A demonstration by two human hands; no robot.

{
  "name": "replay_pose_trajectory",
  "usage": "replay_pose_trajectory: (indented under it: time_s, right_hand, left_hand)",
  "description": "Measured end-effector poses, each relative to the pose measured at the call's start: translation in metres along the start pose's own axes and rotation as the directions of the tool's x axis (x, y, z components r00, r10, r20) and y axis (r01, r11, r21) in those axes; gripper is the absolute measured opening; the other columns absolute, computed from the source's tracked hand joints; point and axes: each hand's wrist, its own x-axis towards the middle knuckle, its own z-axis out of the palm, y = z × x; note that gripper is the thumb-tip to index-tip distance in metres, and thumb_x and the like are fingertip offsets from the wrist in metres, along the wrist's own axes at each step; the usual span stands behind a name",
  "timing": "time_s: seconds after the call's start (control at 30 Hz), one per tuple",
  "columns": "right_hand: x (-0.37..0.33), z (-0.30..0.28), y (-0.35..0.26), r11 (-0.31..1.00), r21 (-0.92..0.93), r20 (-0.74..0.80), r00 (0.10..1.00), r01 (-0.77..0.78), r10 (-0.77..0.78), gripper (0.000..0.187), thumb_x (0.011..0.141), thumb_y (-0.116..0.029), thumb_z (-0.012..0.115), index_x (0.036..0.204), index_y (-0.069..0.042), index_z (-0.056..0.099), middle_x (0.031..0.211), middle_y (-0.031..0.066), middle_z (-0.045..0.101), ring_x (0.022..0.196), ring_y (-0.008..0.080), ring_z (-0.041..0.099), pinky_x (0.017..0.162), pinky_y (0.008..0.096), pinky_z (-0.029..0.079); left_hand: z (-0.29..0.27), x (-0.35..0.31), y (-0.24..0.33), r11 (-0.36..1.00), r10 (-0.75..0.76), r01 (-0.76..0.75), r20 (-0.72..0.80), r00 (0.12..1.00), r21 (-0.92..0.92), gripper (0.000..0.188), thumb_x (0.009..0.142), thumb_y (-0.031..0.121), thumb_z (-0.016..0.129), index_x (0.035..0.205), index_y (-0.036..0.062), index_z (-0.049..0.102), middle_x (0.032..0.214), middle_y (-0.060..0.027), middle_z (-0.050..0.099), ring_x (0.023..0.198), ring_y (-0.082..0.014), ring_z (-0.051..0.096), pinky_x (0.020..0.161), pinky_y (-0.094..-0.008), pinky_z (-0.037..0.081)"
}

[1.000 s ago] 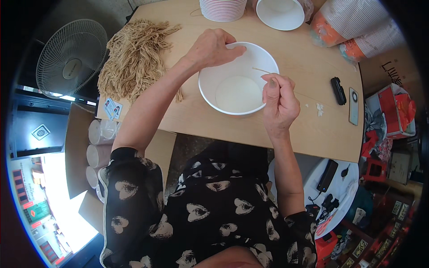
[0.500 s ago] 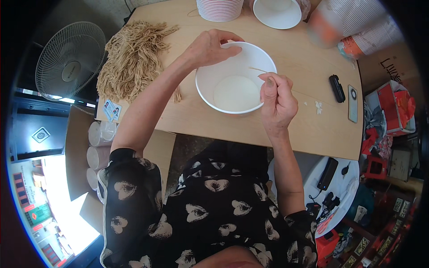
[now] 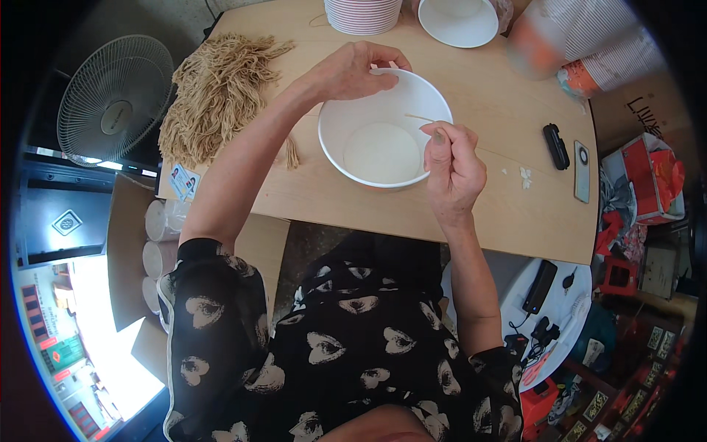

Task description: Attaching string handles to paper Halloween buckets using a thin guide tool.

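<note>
A large white paper tub (image 3: 346,136) is tipped so that its open mouth faces me, over the near part of the table. My left hand (image 3: 361,72) is closed on its far rim, thumb inside and fingers outside. At the right rim, my right hand (image 3: 454,166) pinches a thin tan cord (image 3: 418,116) between thumb and forefinger. The cord's end sticks out leftward over the tub's inside. Whether it passes through the wall is hidden by my fingers. Left of the tub lies a big heap of tan twisted cords (image 3: 221,103).
Stacked paper tubs (image 3: 362,16) and another tub (image 3: 458,22) stand at the far edge, with wrapped stacks (image 3: 611,59) at far right. White scraps (image 3: 525,177), a black case (image 3: 556,146) and cards (image 3: 184,181) lie on the table (image 3: 501,214). A fan (image 3: 116,110) stands left.
The tub and both hands have shifted slightly to the left. My left hand still grips the rim, and my right hand keeps its pinch on the cord.
</note>
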Motion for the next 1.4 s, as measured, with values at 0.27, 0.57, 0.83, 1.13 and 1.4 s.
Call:
replay_pose_trajectory:
  time_s: [0.27, 0.57, 0.83, 1.13, 1.4]
  right_hand:
    - [0.002, -0.001, 0.001, 1.0, 0.001, 0.006, 1.0, 0.026, -0.026, 0.01, 0.101, -0.01, 0.061, 0.101, -0.002, 0.068, 0.062, 0.0006, 0.052, 0.064, 0.0149, 0.051, 0.082, 0.0309, 0.039]
    - [0.003, 0.0, -0.001, 1.0, 0.011, 0.002, 1.0, 0.017, -0.017, 0.009, 0.101, -0.009, 0.061, 0.1, -0.002, 0.068, 0.065, 0.0009, 0.053, 0.065, 0.0155, 0.05, 0.081, 0.0309, 0.039]
    - [0.004, -0.001, -0.005, 0.997, 0.055, -0.01, 0.999, -0.047, 0.047, 0.01, 0.101, -0.009, 0.061, 0.101, -0.001, 0.068, 0.065, 0.0022, 0.054, 0.068, 0.0162, 0.05, 0.081, 0.0313, 0.041]
    - [0.002, -0.002, -0.005, 0.998, 0.032, -0.006, 0.998, -0.06, 0.06, 0.01, 0.101, -0.009, 0.061, 0.102, -0.002, 0.068, 0.067, 0.0028, 0.056, 0.073, 0.0177, 0.051, 0.08, 0.0313, 0.042]
    - [0.001, 0.002, -0.005, 0.998, 0.023, -0.03, 0.998, -0.057, 0.057, 0.009, 0.1, -0.009, 0.062, 0.1, -0.002, 0.068, 0.07, 0.0038, 0.058, 0.073, 0.0189, 0.052, 0.079, 0.032, 0.042]
  left_hand:
    - [0.001, 0.0, 0.005, 0.998, -0.057, 0.057, -0.003, 0.998, 0.003, 0.032, 0.083, 0.02, 0.063, 0.112, 0.0127, 0.073, 0.093, -0.0052, 0.071, 0.077, -0.0151, 0.064, 0.073, -0.0322, 0.053]
    - [0.0, 0.002, 0.0, 0.994, -0.107, 0.107, -0.027, 0.994, -0.001, 0.032, 0.081, 0.023, 0.065, 0.11, 0.0116, 0.074, 0.099, -0.0055, 0.073, 0.079, -0.0152, 0.065, 0.075, -0.0317, 0.054]
    - [-0.002, 0.0, 0.005, 0.991, -0.131, 0.132, -0.033, 0.991, 0.011, 0.023, 0.086, 0.012, 0.064, 0.105, 0.0009, 0.071, 0.095, -0.0043, 0.072, 0.083, -0.0112, 0.066, 0.075, -0.029, 0.055]
    - [-0.003, -0.004, 0.001, 0.995, -0.072, 0.077, -0.074, 0.995, 0.066, 0.02, 0.087, 0.014, 0.068, 0.1, -0.0014, 0.071, 0.093, -0.0064, 0.073, 0.077, -0.0107, 0.066, 0.07, -0.0273, 0.055]
    - [-0.007, -0.012, -0.001, 0.999, -0.018, 0.018, -0.016, 1.0, 0.05, 0.022, 0.086, 0.009, 0.072, 0.106, -0.0005, 0.07, 0.095, -0.0058, 0.073, 0.081, -0.0095, 0.066, 0.07, -0.0264, 0.054]
